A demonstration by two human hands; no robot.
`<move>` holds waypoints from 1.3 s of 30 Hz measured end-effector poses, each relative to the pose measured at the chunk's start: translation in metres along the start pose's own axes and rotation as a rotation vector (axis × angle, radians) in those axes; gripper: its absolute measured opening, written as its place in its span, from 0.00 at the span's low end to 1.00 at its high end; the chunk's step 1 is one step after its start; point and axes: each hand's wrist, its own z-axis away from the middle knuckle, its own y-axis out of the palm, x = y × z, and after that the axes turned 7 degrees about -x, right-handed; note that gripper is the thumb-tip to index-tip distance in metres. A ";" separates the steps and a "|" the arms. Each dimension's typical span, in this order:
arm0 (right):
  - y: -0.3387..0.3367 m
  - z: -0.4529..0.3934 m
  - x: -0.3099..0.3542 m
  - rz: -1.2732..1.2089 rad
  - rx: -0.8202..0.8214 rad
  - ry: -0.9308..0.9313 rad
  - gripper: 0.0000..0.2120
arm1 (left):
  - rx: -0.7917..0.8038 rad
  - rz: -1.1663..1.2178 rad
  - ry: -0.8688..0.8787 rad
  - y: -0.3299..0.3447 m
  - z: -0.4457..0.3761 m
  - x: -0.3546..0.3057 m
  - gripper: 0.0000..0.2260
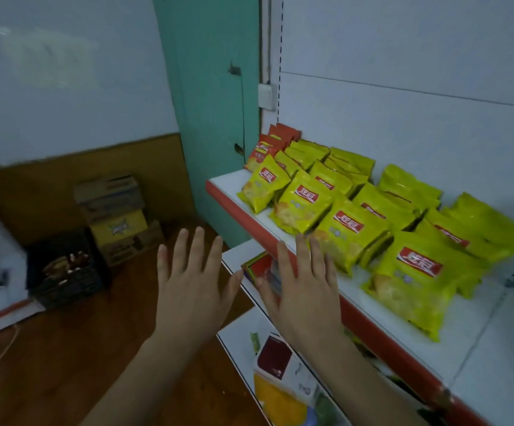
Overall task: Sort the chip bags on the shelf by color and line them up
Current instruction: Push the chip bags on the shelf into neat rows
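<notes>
The white shelf (480, 339) with its red front lip runs away from the hands toward the far upper left, ending by a teal door (209, 87). On it, beyond and to the right of the right hand (305, 290), the yellow-green chip bags (351, 235) lie in slanted rows, overlapping like tiles, each bag's long axis running from the front lip back toward the wall, red logos facing up. At the far end of the row, well beyond both hands, a small cluster of red chip bags (266, 146) stands against the corner. The right hand hovers flat over the shelf's lip, fingers straight and spread, its fingertips just at the nearest bag's bottom edge; whether they touch I cannot tell. The left hand (191, 281) is held beside it, off the shelf over the wooden floor, fingers likewise straight and apart, holding nothing.
</notes>
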 end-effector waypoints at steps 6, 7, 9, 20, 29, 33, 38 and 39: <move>0.053 -0.069 0.031 0.057 -0.006 0.021 0.37 | -0.007 0.065 0.011 0.055 -0.066 0.050 0.35; 0.061 -0.082 0.038 0.074 -0.012 0.034 0.37 | -0.003 0.082 0.019 0.064 -0.080 0.058 0.34; 0.075 -0.106 0.051 0.103 -0.028 0.071 0.37 | 0.005 0.118 0.054 0.079 -0.107 0.075 0.34; 0.125 -0.207 0.089 0.241 -0.040 0.299 0.37 | 0.018 0.240 0.265 0.143 -0.236 0.123 0.34; 0.167 -0.309 0.077 0.268 -0.082 0.358 0.38 | 0.061 0.273 0.339 0.215 -0.341 0.119 0.36; 0.178 -0.348 0.062 0.322 -0.088 0.343 0.38 | 0.058 0.305 0.352 0.235 -0.391 0.108 0.36; 0.194 -0.371 0.047 0.395 -0.045 0.422 0.38 | 0.123 0.393 0.406 0.269 -0.425 0.085 0.38; 0.197 -0.374 0.045 0.405 -0.049 0.428 0.38 | 0.124 0.414 0.419 0.275 -0.431 0.079 0.38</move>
